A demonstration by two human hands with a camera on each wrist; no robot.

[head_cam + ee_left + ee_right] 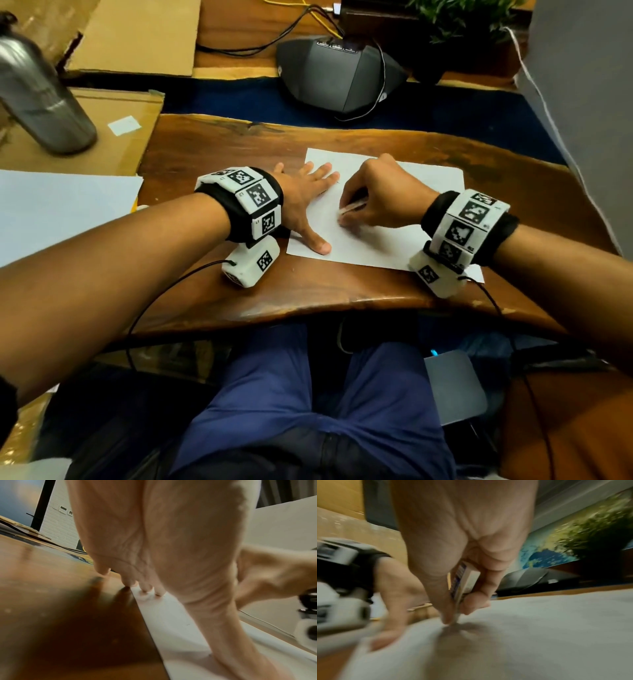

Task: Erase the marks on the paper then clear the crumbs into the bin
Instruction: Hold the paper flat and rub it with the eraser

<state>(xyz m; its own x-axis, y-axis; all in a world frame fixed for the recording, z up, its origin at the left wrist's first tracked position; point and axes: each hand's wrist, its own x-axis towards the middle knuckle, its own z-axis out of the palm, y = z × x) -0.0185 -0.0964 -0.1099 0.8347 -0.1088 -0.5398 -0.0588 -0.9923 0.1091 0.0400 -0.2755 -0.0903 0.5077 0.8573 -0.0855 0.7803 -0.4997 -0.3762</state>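
Note:
A white sheet of paper [383,236] lies on the brown wooden desk [325,294]. My left hand [308,202] lies flat with spread fingers on the paper's left edge, thumb near the front corner; in the left wrist view its fingertips [145,588] press where the paper [171,626] meets the wood. My right hand [373,202] pinches a white eraser in a blue-printed sleeve [464,582] and holds its lower end down on the paper [539,628]. In the head view the eraser [352,208] shows under the fingers. The right wrist view is motion-blurred. I see no bin.
A metal bottle [37,92] stands on cardboard [85,137] at the far left. A dark speakerphone [342,75] with cables sits behind the desk slab, beside a plant [459,17]. Another white sheet [61,209] lies at the left. The desk's front edge curves just above my lap.

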